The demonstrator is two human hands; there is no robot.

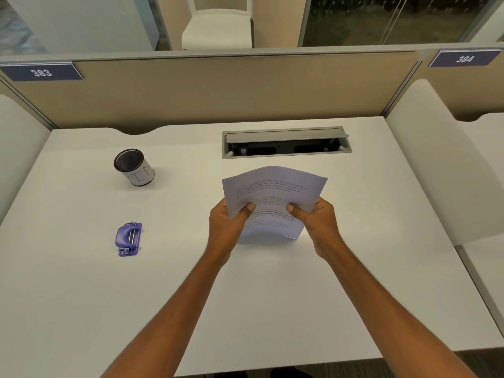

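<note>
A printed sheet of white paper [274, 186] is held up above the white desk [272, 296], bowed slightly across its width. My left hand [227, 227] grips its left edge, thumb on the printed face. My right hand [317, 223] grips the right edge the same way, thumb pressed on the text. The fingers of both hands are hidden behind the sheet. A purple hole punch [129, 238] lies on the desk to the left of my hands, apart from them.
A black mesh pen cup [133, 167] with a white paper label stands at the back left. An open cable hatch [286, 143] sits in the desk behind the paper. Beige partitions and white side dividers enclose the desk; a white chair [218, 25] stands beyond.
</note>
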